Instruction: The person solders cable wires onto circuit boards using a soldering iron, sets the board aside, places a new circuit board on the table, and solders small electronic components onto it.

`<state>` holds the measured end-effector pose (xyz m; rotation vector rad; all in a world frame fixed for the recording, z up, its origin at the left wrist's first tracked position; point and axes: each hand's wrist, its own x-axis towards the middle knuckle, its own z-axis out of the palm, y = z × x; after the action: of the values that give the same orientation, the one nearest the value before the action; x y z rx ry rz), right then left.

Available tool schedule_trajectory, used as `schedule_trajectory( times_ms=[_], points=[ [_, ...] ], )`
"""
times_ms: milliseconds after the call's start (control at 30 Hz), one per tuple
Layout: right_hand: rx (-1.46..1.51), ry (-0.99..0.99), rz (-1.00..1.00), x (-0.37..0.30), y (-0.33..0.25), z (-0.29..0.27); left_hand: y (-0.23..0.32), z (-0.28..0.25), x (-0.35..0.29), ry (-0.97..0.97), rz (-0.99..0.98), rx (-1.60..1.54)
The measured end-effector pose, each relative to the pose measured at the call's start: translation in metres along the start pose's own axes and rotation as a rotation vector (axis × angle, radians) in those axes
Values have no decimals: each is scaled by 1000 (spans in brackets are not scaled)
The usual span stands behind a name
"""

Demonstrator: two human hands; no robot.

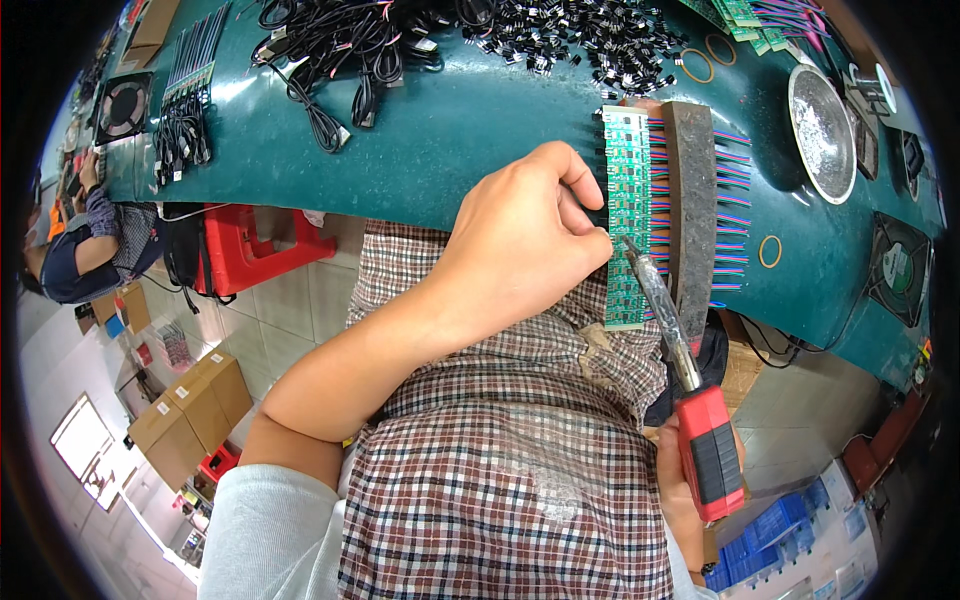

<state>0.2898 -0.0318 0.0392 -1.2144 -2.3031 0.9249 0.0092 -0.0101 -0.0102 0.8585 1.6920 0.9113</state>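
Observation:
A long green circuit board panel point(627, 190) lies at the table's front edge, with rows of small parts and coloured wires point(733, 205) running off its right side. Across those wires rests a dark, rough bar point(690, 200). My left hand point(525, 235) is closed in a pinch at the panel's left edge; whatever its fingertips hold is hidden. In my right hand point(676, 490), partly hidden, is a soldering iron point(712, 455) with a red and black handle. Its tip points up and left onto the panel, close beside my left fingertips.
Small black parts point(590, 40) and bundled black cables point(370, 45) lie along the back. A metal bowl point(822, 130), rubber bands point(770, 251) and a fan point(900, 262) are at the right. Wired boards point(188, 90) lie left, near another person point(85, 245). A red stool point(255, 250) stands below.

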Motion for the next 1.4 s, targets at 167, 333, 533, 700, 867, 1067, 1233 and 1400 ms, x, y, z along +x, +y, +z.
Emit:
schedule_trajectory(
  times_ms=[167,333,533,700,867,1067,1233,1400],
  points=[
    [12,31,13,-2,1,-1,-1,1,0,5,14,2],
    [0,-9,7,0,-2,-5,1,1,0,-1,8,-3],
    [-23,22,26,-15,4,-3,0,2,-1,1,13,-5],
    [17,0,41,-7,0,-11,0,3,-1,4,18,-7],
    [17,47,46,-9,1,-9,-1,-1,-2,4,34,1],
    [-16,-6,11,-9,3,-16,0,-36,15,90,129,63],
    [36,42,179,-38,20,-4,-10,-51,59,571,476,545],
    [47,48,250,-41,17,-4,-19,-47,80,634,663,715]
  ],
)
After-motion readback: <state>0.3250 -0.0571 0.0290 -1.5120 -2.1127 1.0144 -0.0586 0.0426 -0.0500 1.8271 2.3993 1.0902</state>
